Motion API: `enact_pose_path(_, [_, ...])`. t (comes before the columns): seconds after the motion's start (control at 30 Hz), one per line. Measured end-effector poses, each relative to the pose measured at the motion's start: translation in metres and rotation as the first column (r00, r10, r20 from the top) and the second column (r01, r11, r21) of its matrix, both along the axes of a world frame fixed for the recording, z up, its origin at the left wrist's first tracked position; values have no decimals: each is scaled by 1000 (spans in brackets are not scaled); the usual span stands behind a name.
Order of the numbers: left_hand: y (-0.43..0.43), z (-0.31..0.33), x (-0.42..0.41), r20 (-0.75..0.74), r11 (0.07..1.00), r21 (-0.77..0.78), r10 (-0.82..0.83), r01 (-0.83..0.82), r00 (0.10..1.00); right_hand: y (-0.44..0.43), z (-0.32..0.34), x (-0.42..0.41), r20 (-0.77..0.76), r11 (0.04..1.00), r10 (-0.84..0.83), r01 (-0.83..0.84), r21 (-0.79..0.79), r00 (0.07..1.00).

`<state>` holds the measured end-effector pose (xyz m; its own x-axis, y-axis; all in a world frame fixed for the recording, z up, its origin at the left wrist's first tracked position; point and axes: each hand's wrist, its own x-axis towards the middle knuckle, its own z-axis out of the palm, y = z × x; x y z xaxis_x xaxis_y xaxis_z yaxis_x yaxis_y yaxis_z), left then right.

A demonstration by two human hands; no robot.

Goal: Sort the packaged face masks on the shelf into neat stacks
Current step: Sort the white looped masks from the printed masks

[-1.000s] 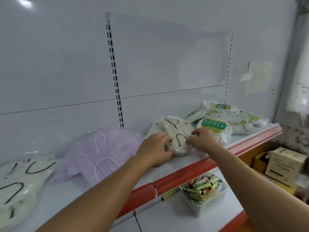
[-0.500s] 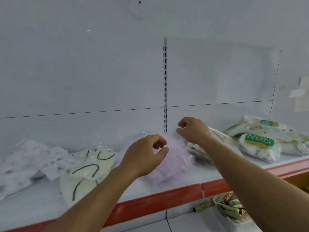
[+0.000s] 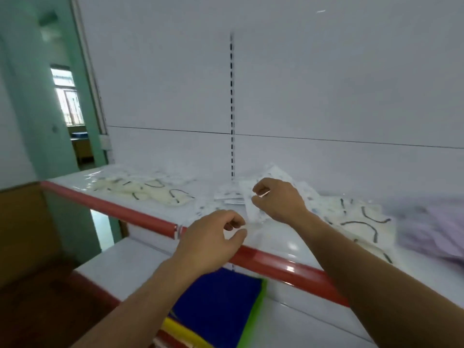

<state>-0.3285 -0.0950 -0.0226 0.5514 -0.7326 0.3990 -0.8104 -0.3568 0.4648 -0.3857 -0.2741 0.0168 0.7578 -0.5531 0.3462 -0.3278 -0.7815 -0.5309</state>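
Packaged masks [image 3: 160,190] seen scattered across shelf [image 3: 120,209], frame centre; sorting judged barely begun. Patterned packet [image 3: 251,204] pinched by right hand [image 3: 278,199]; left hand [image 3: 213,237] half-curled, empty.

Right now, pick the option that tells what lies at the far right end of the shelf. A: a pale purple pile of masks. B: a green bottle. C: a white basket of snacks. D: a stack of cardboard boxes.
A: the blurred pale purple pile of masks lies at the shelf's right end, just past the cream masks with black ear loops.
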Motion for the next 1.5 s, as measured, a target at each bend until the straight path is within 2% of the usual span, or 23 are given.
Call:
enact_pose_path(0.23, [92,2,109,-25,996,44,80,-79,996,68,-13,100,-155,998,58,-61,-14,986])
enact_pose_path(0.4, [117,-2,167,-38,996,65,69,-66,997,84,-24,131,-437,994,-57,12,-105,898])
enact_pose_path(0.6, [116,-7,210,-71,995,97,41,-34,997,100,-25,159,-524,981,-125,26,-194,843])
enact_pose_path(0.83, [101,-9,262,-76,997,76,-12,18,997,99,-25,202,-455,945,-214,65,-321,864])
enact_pose_path(0.9, [90,-7,279,-59,998,50,-38,41,998,96,-14,207,-369,954,-207,105,-279,906])
enact_pose_path(1.0, [67,-2,303,-31,996,30,-84,85,996,89,18,198,-183,977,-189,165,-135,965])
enact_pose_path(1.1, [40,-1,322,-16,985,63,-160,160,987,76,45,181,34,930,-331,332,-161,943])
enact_pose_path(1.13, [31,-2,327,-12,977,107,-185,185,983,67,46,176,40,886,-411,410,-215,911])
enact_pose_path(1.17, [22,-3,331,-2,964,165,-211,209,977,55,43,172,-25,843,-489,465,-271,872])
enact_pose_path(1.2, [15,-4,332,2,946,231,-236,229,972,43,36,170,-149,818,-543,482,-313,826])
enact_pose_path(1.27, [4,-6,334,6,911,323,-273,256,962,20,17,171,-421,827,-561,462,-319,713])
enact_pose_path(1.3, [0,-6,334,15,901,339,-293,271,956,14,9,172,-497,833,-554,453,-319,668])
enact_pose_path(1.33, [-2,-5,336,28,896,340,-313,285,949,11,7,174,-517,831,-556,447,-330,651])
enact_pose_path(1.4, [-4,-5,344,35,891,324,-346,317,938,12,11,186,-457,808,-587,449,-381,668])
enact_pose_path(1.47, [-2,-5,351,4,892,289,-365,348,931,23,16,205,-305,787,-592,453,-418,746])
enact_pose_path(1.5, [0,-4,354,-9,896,259,-372,361,928,29,17,218,-228,808,-548,439,-392,805])
